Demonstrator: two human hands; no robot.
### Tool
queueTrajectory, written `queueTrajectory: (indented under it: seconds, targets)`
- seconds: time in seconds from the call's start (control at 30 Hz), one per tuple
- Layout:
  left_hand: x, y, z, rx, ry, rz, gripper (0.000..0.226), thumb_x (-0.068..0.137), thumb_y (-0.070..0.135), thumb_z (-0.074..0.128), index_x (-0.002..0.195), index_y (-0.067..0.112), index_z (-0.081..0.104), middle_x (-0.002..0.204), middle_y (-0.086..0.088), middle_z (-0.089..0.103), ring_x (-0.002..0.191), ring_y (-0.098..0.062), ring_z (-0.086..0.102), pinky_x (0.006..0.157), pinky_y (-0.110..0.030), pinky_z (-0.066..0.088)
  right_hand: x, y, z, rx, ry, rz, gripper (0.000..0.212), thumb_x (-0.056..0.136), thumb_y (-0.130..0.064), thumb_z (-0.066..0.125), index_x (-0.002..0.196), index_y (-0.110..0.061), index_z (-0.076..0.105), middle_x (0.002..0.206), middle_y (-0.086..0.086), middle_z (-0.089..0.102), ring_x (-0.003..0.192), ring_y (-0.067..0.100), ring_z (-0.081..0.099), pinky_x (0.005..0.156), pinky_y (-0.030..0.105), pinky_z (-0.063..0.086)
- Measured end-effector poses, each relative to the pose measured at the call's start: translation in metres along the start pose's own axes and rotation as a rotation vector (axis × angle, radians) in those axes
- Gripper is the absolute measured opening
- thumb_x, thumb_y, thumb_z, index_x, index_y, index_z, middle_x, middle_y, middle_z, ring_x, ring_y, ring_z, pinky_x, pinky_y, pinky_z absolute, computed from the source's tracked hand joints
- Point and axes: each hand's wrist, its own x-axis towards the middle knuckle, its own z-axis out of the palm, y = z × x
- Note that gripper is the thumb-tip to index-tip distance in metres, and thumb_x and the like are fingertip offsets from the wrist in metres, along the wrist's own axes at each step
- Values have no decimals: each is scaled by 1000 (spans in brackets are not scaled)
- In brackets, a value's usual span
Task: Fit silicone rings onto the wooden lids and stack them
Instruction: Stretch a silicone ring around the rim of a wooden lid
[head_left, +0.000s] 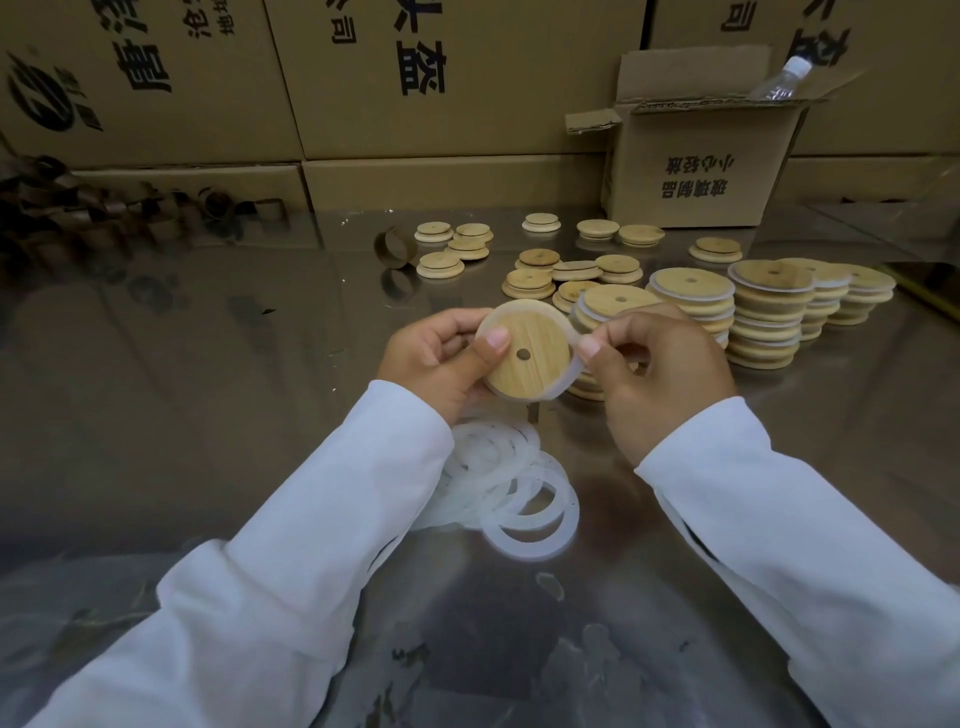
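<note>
In the head view, the left hand (431, 358) grips a round bamboo lid (522, 364) with a small hole in it, in the middle of the frame. The thumb lies on the flat face and the fingers are curled behind the lid. The right hand (660, 374) pinches a translucent silicone ring (570, 370) at the right edge of this lid. The ring already sits around the upper and left rim. At the right side it stands off from the wood in a loop, so this fitting seems to be half done.

To the right of the hands stand the stacks of finished lids (763, 317), several columns with white rings between the wooden layers. One shorter stack (613, 304) is partly hidden behind the right hand. A good part of the work therefore looks done.

Much is also left. Many bare lids (540, 265) lie loose or in low piles in the upper centre of the frame, on the shiny metal table (208, 364). A heap of loose rings (524, 493) waits below the hands, between the two white sleeves. The lid in hand has not yet gone onto a stack.
</note>
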Motion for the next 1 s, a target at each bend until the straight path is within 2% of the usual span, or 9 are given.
queueTrajectory:
  seconds: [0.17, 0.27, 0.5, 0.7, 0.8, 0.9, 1.0]
  targets:
    - [2, 0, -3, 11, 19, 14, 15, 86, 8, 57, 92, 17, 67, 83, -4, 73, 84, -23, 69, 73, -37, 58, -2, 0, 1, -36, -9, -47, 15, 88, -21, 58, 74, -24, 53, 96, -5, 48, 73, 4, 44, 60, 2, 32]
    - [2, -1, -3, 11, 25, 6, 15, 86, 7, 56, 93, 15, 67, 84, -5, 72, 84, -24, 69, 73, -38, 58, -3, 0, 2, -55, -27, -64, 14, 88, -22, 57, 75, -25, 53, 96, -5, 48, 71, 0, 43, 58, -1, 31]
    - [-1, 0, -2, -1, 0, 7, 13, 84, 9, 57, 94, 11, 65, 85, -9, 70, 83, -24, 68, 74, -40, 58, -7, 0, 2, 82, -51, -6, 15, 86, -26, 60, 72, -28, 56, 92, -4, 57, 75, 2, 50, 64, 8, 34]
    - [-4, 3, 0, 31, -19, 28, 13, 81, 13, 59, 93, 13, 65, 87, -9, 69, 84, -25, 66, 77, -44, 56, -5, 0, 1, 255, -38, 106, 24, 84, -26, 63, 62, -35, 57, 62, -11, 61, 61, 3, 56, 52, 5, 40]
    - [-6, 3, 2, 50, -23, 32, 11, 84, 10, 59, 93, 14, 64, 87, -9, 69, 83, -25, 66, 75, -42, 56, -5, 1, 1, 334, -12, 146, 23, 83, -26, 65, 62, -33, 60, 60, -8, 61, 52, 1, 55, 48, 0, 39]
    - [-6, 5, 3, 76, -10, 62, 11, 84, 8, 59, 93, 12, 63, 85, -7, 68, 77, -17, 67, 68, -33, 58, -5, 1, 2, 375, -3, 163, 22, 83, -25, 65, 62, -31, 62, 56, -7, 60, 47, -8, 52, 45, -1, 37]
    - [-7, 6, 4, 106, 13, 78, 10, 84, 7, 60, 92, 13, 62, 84, -5, 68, 76, -15, 67, 67, -31, 58, -4, 1, 4, 398, -5, 155, 23, 83, -22, 64, 61, -28, 62, 53, -7, 60, 46, -5, 53, 45, 1, 38]
